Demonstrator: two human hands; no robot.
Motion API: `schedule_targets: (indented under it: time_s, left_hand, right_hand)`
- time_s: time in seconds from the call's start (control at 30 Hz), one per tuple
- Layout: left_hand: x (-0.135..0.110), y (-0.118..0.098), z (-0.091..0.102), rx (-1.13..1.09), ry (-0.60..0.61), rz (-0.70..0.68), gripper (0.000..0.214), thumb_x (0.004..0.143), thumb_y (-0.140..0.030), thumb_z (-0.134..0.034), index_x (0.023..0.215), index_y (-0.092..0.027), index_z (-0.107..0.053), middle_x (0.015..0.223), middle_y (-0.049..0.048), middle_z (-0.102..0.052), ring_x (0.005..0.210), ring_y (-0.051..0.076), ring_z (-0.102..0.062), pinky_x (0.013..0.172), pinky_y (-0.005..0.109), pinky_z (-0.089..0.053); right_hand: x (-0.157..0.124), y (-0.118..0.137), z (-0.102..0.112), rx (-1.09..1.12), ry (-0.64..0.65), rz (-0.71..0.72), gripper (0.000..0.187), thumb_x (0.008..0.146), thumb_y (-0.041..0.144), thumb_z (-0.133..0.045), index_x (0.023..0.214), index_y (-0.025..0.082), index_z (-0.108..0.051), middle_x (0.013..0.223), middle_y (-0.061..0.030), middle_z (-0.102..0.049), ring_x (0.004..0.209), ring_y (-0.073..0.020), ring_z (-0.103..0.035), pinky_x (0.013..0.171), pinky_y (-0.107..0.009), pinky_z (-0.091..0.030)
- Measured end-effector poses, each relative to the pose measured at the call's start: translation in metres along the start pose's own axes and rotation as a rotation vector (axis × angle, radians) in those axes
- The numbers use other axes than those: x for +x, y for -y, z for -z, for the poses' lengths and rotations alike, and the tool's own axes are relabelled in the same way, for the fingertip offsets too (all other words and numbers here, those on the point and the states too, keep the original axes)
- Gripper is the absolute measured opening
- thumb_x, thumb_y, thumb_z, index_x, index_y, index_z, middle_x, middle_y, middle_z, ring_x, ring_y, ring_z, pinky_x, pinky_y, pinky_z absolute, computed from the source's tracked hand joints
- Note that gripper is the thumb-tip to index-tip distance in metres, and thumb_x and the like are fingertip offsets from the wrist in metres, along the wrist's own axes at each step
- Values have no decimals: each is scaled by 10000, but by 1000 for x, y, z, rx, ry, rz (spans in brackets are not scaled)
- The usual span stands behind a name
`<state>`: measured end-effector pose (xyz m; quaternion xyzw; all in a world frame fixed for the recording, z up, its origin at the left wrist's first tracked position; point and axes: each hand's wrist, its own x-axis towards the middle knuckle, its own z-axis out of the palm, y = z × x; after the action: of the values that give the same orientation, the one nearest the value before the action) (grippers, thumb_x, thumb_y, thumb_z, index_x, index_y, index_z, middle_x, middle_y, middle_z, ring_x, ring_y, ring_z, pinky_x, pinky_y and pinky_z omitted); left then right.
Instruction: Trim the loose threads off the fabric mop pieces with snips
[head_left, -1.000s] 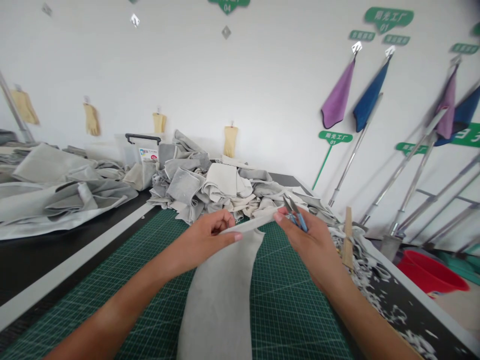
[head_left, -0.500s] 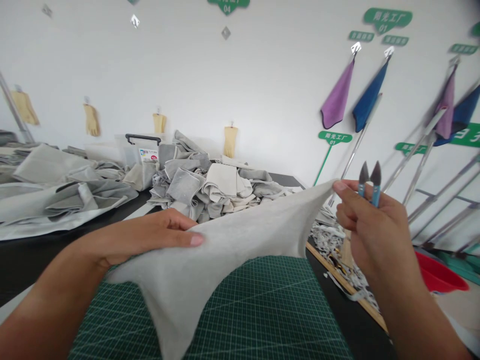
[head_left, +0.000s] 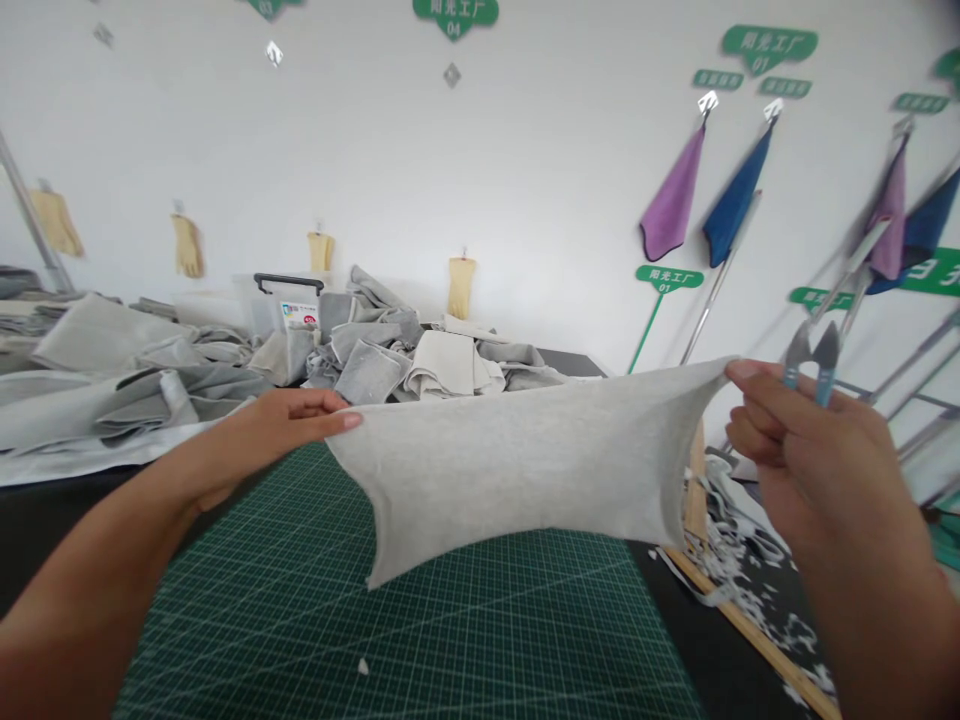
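Observation:
A piece of light grey cloth (head_left: 525, 465) is stretched out in the air above the green cutting mat (head_left: 420, 640), its lower edge curving upward in the middle. My left hand (head_left: 281, 425) pinches its upper left corner between thumb and fingers. At the upper right corner my right hand (head_left: 817, 440) grips the cloth with thumb and forefinger. The same hand also carries small snips (head_left: 814, 350) with blue handles, their two blades pointing up and apart. Its other fingers are curled in.
Behind the mat lies a heap of grey cloth pieces (head_left: 375, 365), with more grey fabric (head_left: 112, 340) at left. A lidded plastic box (head_left: 259, 300) stands behind. A wooden strip (head_left: 750, 625) and scraps (head_left: 750, 540) lie right. Gloves (head_left: 461, 285) and cloths (head_left: 671, 200) hang on the wall.
My left hand has moved from the cloth's surface to its upper left corner. My right hand has shifted right with the snips, and the cloth is now spread wide instead of drooping.

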<state>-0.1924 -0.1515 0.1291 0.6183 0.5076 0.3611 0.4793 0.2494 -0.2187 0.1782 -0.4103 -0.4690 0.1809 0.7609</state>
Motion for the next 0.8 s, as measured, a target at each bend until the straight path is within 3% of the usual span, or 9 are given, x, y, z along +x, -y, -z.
schedule_targets:
  time_s: [0.1,0.2,0.3,0.43,0.6,0.8]
  left_hand:
    - [2,1,4,-118,36,-43,418,787,-397,-722,1157,-206,-688,1001,71,-726,898,230,-674,757,312,-563]
    - [7,4,7,-149,-32,-105,438,786,-404,-739,1172,-204,-689,1159,79,-701,1037,220,-642,906,309,-532]
    - [11,9,7,-175,-127,-101,396,791,-418,-740,1110,-185,-710,1131,72,-710,1024,195,-636,927,286,-517]
    - [9,12,5,-310,-96,-121,357,815,-412,-718,1085,-180,-702,1062,59,-720,963,183,-639,925,306,-516]
    - [7,12,2,-167,-210,-161,275,803,-411,-731,911,-163,-679,840,1,-676,810,132,-594,702,204,-479]
    - [8,10,-5,-219,-194,-197,301,807,-402,-724,991,-166,-695,1033,45,-687,1030,184,-600,961,287,-457]
  right_hand:
    - [2,-5,4,-7,2,-30,161,784,174,-777,809,128,-624,628,85,-230,461,-28,-180,390,-214,-111]
    - [5,-11,9,-17,15,-74,183,788,212,-782,816,132,-621,629,86,-232,462,-28,-176,382,-205,-115]
    - [7,-15,13,-31,33,-109,197,789,241,-787,835,133,-628,621,90,-220,467,-29,-167,383,-200,-109]
    - [4,-13,15,-32,34,-123,220,776,261,-804,843,140,-632,610,94,-210,464,-31,-168,392,-214,-107]
    - [0,-8,14,-52,27,-147,215,779,285,-800,825,147,-642,576,100,-207,441,-39,-182,396,-238,-121]
    - [-1,-13,14,-54,28,-201,262,735,284,-828,763,166,-596,563,99,-214,438,-41,-182,394,-232,-108]
